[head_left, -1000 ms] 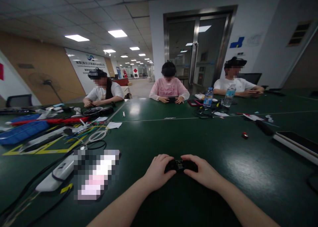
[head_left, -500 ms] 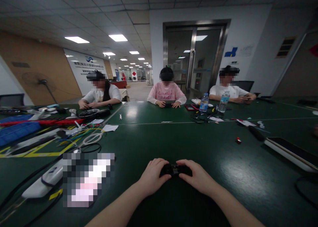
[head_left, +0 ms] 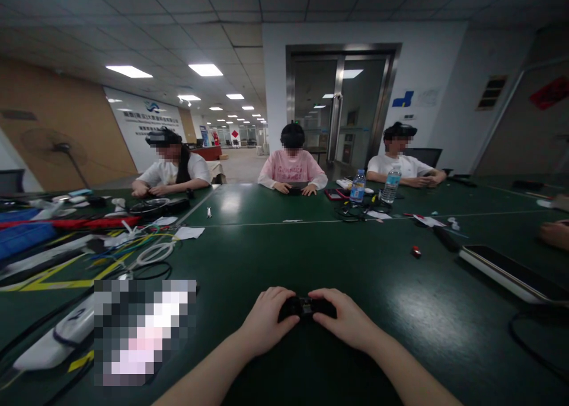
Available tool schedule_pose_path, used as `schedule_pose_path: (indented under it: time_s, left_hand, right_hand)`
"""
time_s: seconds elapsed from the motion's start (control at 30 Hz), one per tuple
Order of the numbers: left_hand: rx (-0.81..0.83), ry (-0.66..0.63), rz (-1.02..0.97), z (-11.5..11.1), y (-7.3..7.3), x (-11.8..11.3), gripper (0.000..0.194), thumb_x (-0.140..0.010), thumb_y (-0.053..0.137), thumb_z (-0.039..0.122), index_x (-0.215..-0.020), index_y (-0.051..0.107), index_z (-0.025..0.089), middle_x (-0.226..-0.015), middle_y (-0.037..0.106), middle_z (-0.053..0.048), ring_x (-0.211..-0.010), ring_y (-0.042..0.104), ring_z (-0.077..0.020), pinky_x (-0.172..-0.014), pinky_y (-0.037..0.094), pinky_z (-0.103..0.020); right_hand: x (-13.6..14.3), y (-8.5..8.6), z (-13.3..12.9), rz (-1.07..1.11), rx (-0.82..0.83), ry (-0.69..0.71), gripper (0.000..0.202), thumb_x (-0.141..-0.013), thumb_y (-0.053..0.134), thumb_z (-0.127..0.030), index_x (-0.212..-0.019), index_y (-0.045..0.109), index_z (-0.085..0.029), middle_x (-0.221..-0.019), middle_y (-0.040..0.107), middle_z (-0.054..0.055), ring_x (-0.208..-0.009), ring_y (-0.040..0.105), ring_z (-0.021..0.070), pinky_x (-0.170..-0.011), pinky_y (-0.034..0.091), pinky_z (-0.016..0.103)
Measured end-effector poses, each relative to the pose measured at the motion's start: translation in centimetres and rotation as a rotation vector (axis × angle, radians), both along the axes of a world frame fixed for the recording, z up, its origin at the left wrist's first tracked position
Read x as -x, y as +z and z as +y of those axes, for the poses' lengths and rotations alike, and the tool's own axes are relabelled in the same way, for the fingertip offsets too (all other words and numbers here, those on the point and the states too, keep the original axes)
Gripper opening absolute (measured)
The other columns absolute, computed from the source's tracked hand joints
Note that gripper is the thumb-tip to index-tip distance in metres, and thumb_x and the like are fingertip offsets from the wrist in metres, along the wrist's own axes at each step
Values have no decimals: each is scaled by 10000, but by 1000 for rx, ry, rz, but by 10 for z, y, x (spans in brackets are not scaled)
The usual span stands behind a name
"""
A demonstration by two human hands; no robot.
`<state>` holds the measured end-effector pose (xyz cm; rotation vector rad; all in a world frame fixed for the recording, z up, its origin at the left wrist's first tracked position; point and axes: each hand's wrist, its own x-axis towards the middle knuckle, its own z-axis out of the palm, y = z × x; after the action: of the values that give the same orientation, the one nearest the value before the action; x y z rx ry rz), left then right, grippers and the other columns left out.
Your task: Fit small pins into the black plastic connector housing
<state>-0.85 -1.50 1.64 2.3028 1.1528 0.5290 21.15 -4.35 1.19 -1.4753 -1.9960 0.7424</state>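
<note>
A small black device point(head_left: 306, 306) lies low between my two hands, just above the green table point(head_left: 249, 252). My left hand point(head_left: 270, 314) is closed round its left end, thumb in front and fingers behind. The right end is gripped the same way by my right hand point(head_left: 344, 317). Its middle part shows between my fingertips; finer detail is too dark to make out.
At left are a white power strip point(head_left: 57, 338), cables, a blue tray point(head_left: 26, 240) and a blurred-out bright object point(head_left: 151, 329). A white-edged flat device point(head_left: 511, 272) is at right. Bottles point(head_left: 358, 186) and three seated people are across the table; another person's hand point(head_left: 555, 234) is at right.
The view has turned slightly to the right, so the surroundings sit further left. More of a person's hand shows at the right edge. My hands keep the same hold on the black device.
</note>
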Motion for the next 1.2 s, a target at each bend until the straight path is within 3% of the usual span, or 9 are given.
schedule_pose_path:
  time_s: [0.33, 0.73, 1.2]
  left_hand:
    - [37, 16, 1, 3, -6, 3, 569, -757, 588, 405, -1284, 444, 242, -1252, 522, -77, -1134, 456, -263, -960, 351, -396]
    - [-6, -8, 39, 3, -4, 0, 412, -779, 573, 347, -1174, 527, 236, -1177, 559, -56, -1085, 483, -232, -943, 364, -371]
    - [9, -20, 32, 0, 2, 0, 376, -774, 576, 326, -1138, 539, 241, -1154, 562, -52, -1069, 484, -240, -922, 364, -377]
  right_hand:
    - [1, 3, -1, 1, -5, 8, 369, -752, 616, -267, -1119, 583, -289, -1103, 619, 22, -1050, 555, 218, -935, 412, 385]
    - [1, 4, -2, -16, 3, 4, 384, -743, 618, -267, -1126, 591, -259, -1110, 623, 45, -1041, 557, 225, -932, 407, 376]
    - [-1, 1, 0, 12, 27, 4, 379, -751, 623, -292, -1128, 578, -293, -1117, 609, 18, -1059, 547, 225, -928, 407, 384]
